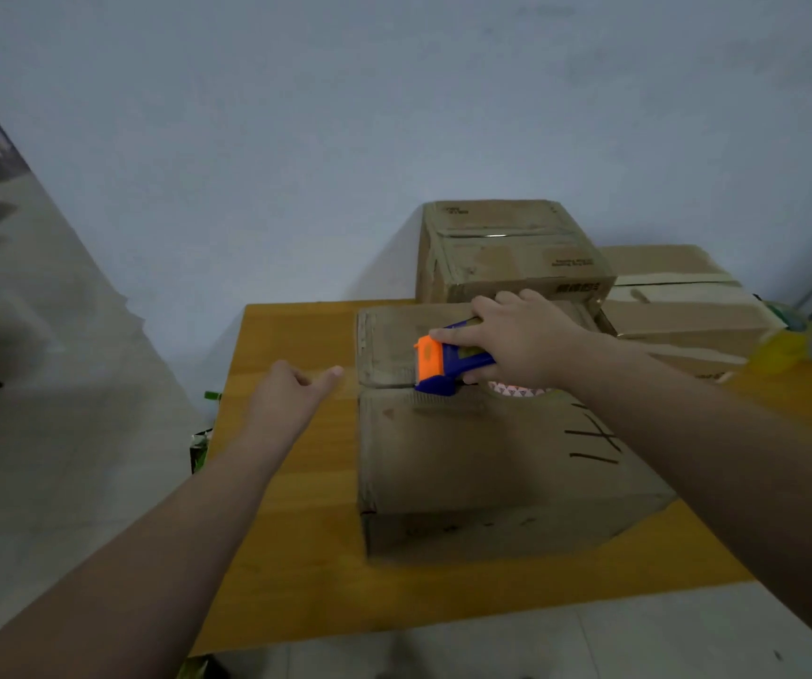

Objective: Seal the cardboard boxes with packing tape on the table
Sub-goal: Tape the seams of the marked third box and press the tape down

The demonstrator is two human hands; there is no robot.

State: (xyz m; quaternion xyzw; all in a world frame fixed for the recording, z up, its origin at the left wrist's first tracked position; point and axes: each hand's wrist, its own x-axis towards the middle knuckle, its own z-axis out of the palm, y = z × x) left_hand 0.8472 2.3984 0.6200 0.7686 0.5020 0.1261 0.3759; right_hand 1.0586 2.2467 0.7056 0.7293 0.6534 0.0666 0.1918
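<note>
Right hand (516, 340) gripping blue-and-orange tape dispenser (448, 360) on cardboard box (482, 458) seam, left hand (291, 399) loosely curled, empty, over wooden table (296, 556)

No text can be read for certain. The near box (467, 463), by the table (296, 556) front edge, bears black handwritten strokes (595, 441) on its top, undecipherable. The rear box (506, 247), at the far edge, shows printed lines (577, 288), too blurred to read.
</note>
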